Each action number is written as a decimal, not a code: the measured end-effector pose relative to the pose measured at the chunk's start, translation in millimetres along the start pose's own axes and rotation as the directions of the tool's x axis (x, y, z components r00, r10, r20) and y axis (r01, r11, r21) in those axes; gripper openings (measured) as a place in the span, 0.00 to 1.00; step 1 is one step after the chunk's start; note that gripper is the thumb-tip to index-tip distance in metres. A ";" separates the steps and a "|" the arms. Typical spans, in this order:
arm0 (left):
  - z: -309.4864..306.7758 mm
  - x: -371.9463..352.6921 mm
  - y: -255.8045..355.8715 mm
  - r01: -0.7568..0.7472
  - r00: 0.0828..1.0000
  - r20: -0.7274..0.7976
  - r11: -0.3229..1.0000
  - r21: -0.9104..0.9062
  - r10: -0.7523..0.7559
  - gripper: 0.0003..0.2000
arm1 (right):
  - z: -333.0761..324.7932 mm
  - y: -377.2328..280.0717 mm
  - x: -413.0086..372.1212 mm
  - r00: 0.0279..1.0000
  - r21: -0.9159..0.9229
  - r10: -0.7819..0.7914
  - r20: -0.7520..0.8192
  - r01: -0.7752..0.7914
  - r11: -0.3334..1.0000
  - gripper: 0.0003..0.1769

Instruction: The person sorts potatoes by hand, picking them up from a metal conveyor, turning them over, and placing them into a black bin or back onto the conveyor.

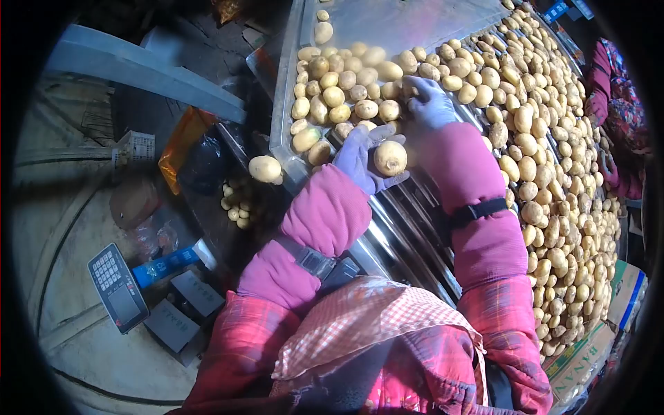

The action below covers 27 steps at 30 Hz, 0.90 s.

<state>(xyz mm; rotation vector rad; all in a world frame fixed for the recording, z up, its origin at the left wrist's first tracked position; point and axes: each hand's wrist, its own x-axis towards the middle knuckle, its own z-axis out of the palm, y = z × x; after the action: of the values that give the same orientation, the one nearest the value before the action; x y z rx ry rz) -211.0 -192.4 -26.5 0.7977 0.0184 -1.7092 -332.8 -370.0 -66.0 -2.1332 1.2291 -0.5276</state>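
My left hand (360,158), in a pale purple glove, is turned palm up with its fingers curled around a round potato (390,159). Farther forward and to the right, my right hand (431,105) wears a similar glove. Its fingers bend down among the potatoes at the edge of the pile; whether one is in its grasp is hidden. A group of loose potatoes (339,97) lies in front of both hands on the metal surface. Below them run shiny metal rollers (401,225).
Many potatoes (553,187) cover the rollers on the right. A metal side rail (280,111) borders the left, with one potato (264,169) at its corner. A digital scale (117,287) stands lower left. Another person's sleeve (600,79) shows at the far right, beyond the potatoes.
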 end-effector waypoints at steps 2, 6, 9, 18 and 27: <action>6.0 0.1 2.8 0.026 0.999 -0.020 1.000 0.001 -0.026 0.30 | -18.6 14.6 -3.7 0.980 0.561 0.017 0.200 -0.129 0.818 0.28; 15.0 -3.4 2.6 0.062 0.998 0.006 0.994 -0.086 -0.061 0.35 | -51.4 -41.1 -56.1 0.967 0.750 -0.152 0.206 -0.057 0.659 0.25; 15.8 -9.1 3.0 0.045 0.996 -0.075 0.997 -0.059 -0.049 0.34 | -63.7 -20.2 -73.8 0.999 0.459 -0.026 -0.025 0.034 0.888 0.24; 9.5 -4.2 6.7 0.059 0.998 -0.015 0.977 -0.207 -0.064 0.32 | -52.6 -17.3 -158.7 0.967 0.353 -0.136 0.216 0.052 0.934 0.34; 11.9 -5.7 5.2 0.060 0.997 -0.029 0.981 -0.186 -0.066 0.32 | -88.9 38.1 -171.0 0.977 -0.707 0.079 -0.199 -0.199 0.679 0.35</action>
<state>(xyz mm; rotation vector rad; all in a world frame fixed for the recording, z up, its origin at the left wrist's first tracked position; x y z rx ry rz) -211.9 -194.0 -12.5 0.6943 0.2259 -1.7247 -494.2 -262.8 -33.1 -2.6301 1.9163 -0.1220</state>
